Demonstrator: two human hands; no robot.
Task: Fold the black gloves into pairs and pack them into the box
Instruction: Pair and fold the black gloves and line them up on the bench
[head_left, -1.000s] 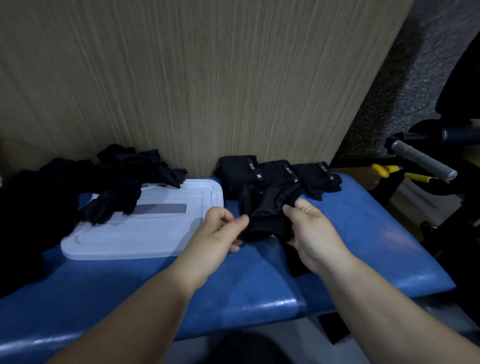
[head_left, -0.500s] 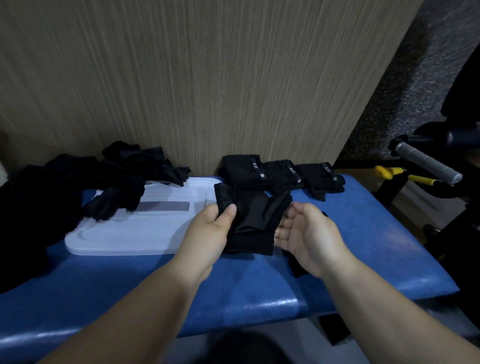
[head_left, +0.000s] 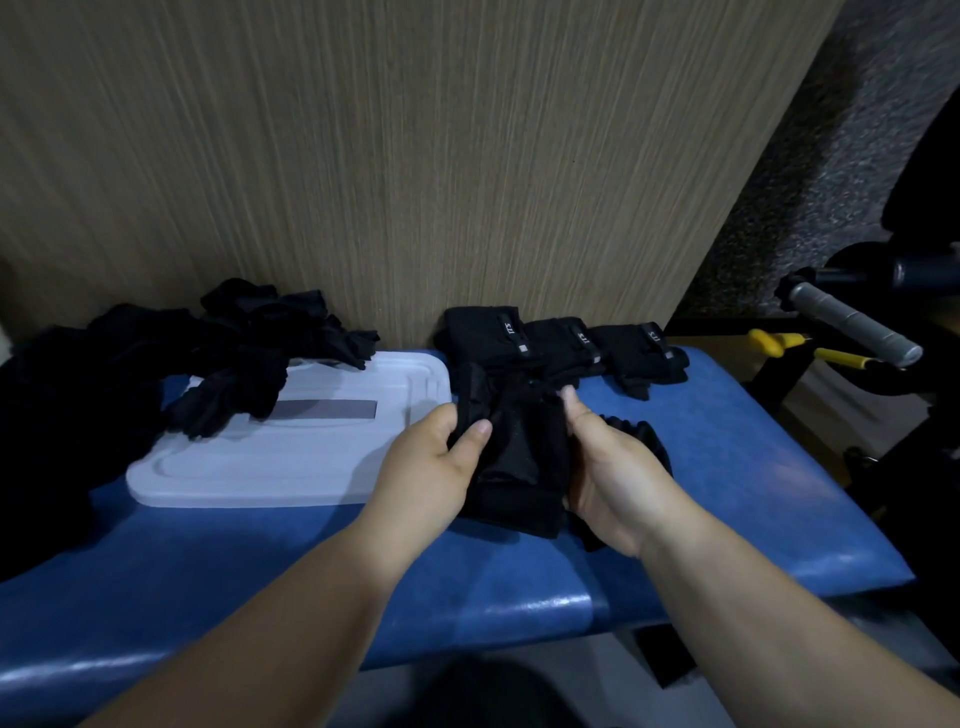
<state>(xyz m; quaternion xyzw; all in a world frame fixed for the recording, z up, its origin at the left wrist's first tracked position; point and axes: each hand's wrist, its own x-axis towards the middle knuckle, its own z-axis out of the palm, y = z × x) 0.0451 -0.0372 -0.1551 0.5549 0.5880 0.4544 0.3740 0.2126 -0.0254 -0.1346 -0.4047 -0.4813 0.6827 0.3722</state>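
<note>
Near the desk's (head_left: 727, 467) middle, both hands have closed on the black glove pair (head_left: 519, 457): left hand (head_left: 431, 462) pinching its edge, right hand (head_left: 613, 467) now cupping its side, so folding appears underway.

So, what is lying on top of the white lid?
A few loose black gloves lie over the far-left part of the white lid; a grey strip shows. Anything beneath the lid is hidden.

wood-grain wall (head_left: 363, 156), blue padded bench (head_left: 727, 467)
</note>
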